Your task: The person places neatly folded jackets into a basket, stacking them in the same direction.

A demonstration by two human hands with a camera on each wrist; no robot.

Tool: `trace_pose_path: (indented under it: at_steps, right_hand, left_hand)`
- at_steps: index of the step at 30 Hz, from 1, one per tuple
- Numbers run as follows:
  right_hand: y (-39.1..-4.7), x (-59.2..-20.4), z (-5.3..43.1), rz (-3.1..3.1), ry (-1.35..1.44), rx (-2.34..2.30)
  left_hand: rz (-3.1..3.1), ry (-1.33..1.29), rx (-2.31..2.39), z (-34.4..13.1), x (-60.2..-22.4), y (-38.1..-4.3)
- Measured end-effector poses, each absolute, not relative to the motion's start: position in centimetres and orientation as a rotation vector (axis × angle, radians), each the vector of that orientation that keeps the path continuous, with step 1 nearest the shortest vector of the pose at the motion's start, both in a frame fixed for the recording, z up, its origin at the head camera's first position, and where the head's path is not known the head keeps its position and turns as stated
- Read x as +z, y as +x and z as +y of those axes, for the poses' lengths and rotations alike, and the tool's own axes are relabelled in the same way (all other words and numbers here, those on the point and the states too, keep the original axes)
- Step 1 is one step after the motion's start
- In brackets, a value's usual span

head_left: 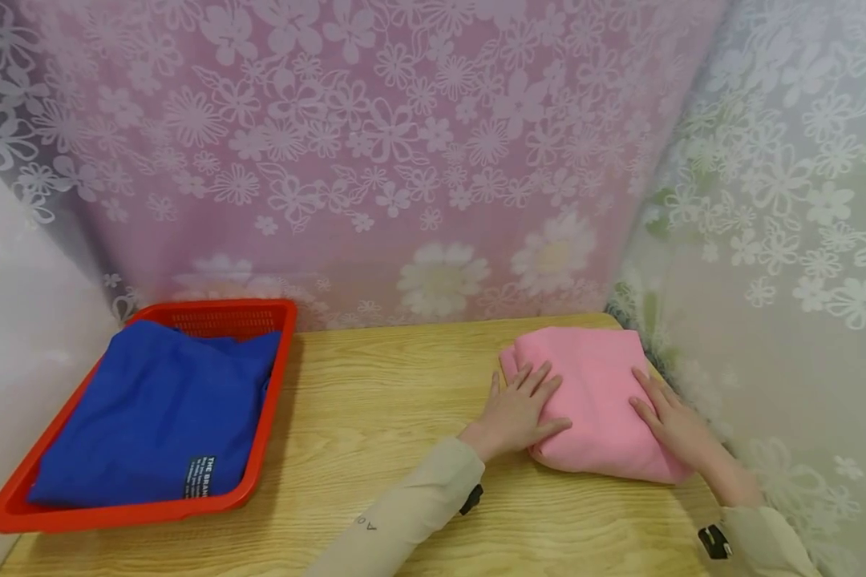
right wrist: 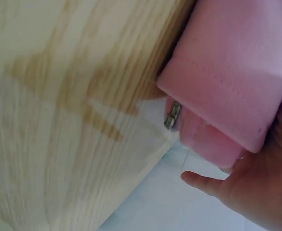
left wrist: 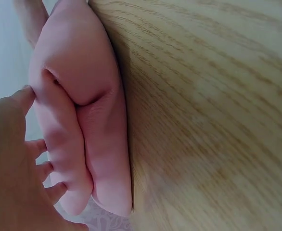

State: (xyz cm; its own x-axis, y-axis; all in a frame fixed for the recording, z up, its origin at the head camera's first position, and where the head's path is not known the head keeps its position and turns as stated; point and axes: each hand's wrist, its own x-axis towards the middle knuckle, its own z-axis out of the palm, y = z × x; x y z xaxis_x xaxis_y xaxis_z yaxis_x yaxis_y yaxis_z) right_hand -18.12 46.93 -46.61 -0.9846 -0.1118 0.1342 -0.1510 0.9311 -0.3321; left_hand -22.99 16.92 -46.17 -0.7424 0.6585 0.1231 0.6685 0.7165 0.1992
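A folded pink garment (head_left: 592,401) lies in a thick bundle at the right end of the wooden table. My left hand (head_left: 520,413) rests on its left side with the fingers spread. On the opposite side, my right hand (head_left: 671,425) touches the bundle with extended fingers. Seen from the left wrist, the pink cloth (left wrist: 102,144) shows rounded stacked folds, and the left fingers press along its upper layer. In the right wrist view, a metal zipper end (right wrist: 172,115) pokes out below a stitched pink hem (right wrist: 218,91), beside the right hand (right wrist: 261,187).
A red plastic basket (head_left: 267,441) stands at the table's left, holding a folded blue garment (head_left: 166,417) with a dark printed label (head_left: 200,477). Floral curtains hang behind and at the right, close to the table's edge. Bare wood table (head_left: 375,401) lies between basket and bundle.
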Motion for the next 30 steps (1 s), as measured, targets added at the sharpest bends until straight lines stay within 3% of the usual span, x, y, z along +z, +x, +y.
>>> trace_pose_path:
  at_steps: [30]
  right_hand:
    - [-17.9,-46.0,41.3,-2.947,0.228,0.470]
  left_hand:
    - [-2.876,-1.089,-0.439,12.2,-45.3,-22.1]
